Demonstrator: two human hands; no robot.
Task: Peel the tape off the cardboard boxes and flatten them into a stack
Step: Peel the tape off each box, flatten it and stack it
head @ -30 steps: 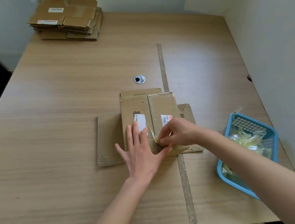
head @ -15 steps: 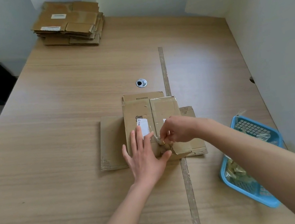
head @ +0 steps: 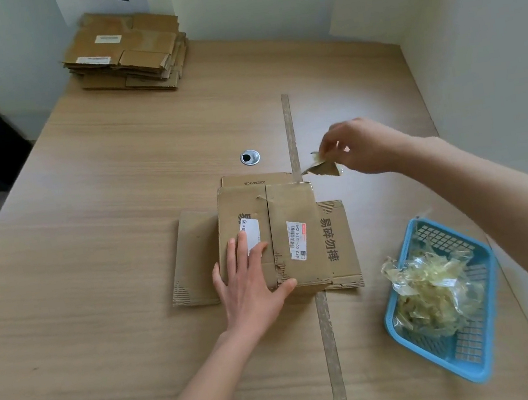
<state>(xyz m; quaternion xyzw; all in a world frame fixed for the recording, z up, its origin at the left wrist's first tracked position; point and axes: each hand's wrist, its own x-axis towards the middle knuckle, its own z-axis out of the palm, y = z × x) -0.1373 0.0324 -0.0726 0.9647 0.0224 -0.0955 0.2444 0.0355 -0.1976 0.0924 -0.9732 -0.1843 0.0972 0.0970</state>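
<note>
A flattened brown cardboard box [head: 292, 216] with white labels lies in the middle of the table, its side flaps spread out. My left hand [head: 251, 286] presses flat on its near left part, fingers straight. Above the box's far right corner, my right hand [head: 363, 145] pinches a crumpled strip of peeled tape [head: 320, 166], lifted clear of the cardboard. A stack of flattened boxes [head: 127, 54] sits at the far left corner of the table.
A blue plastic basket [head: 481, 355] holding a heap of clear peeled tape [head: 428, 292] stands at the near right. A strip of brown tape [head: 328, 343] runs along the tabletop. A metal cable grommet [head: 250, 157] sits beyond the box. Walls close the right and far sides.
My right hand has pulled the tape strip off the box's centre seam and risen up and to the far right with it. My left hand stays pressed on the box.
</note>
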